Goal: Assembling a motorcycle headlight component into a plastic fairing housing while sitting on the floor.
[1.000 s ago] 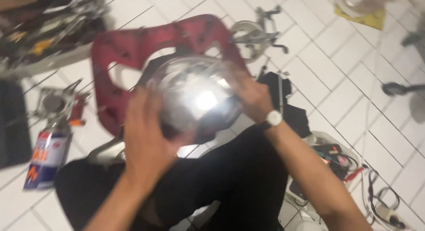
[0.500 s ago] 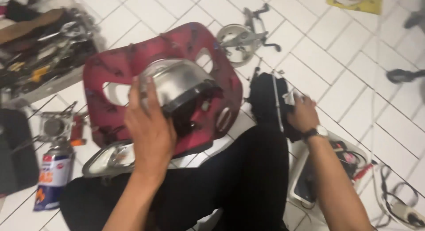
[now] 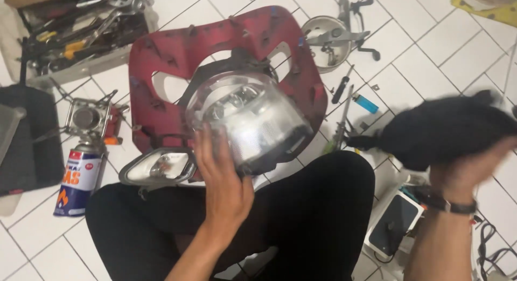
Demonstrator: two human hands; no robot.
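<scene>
Since the earlier frame, the right hand [image 3: 466,170] has been lifted off the floor at 3 o'clock and now carries a black cloth [image 3: 447,131], blurred with motion; the headlight [image 3: 250,119] has been turned so that its clear lens faces up. The headlight is held by the left hand [image 3: 223,181] from its 7 o'clock edge, the fingers [image 3: 207,143] being curled up against the lens rim and the thumb pressed to the dark housing below. It is held over the red fairing panel [image 3: 172,60], which lies on the white tiled floor [image 3: 431,60]. The right hand's fingers are clenched round the cloth from beneath. A smaller lamp unit [image 3: 159,167] lies at 9 o'clock of the left hand, just beside the black-clad knee. A gas canister [image 3: 78,178] lies further out at 9 o'clock, and a tool tray [image 3: 81,30] is seen at 11 o'clock.
</scene>
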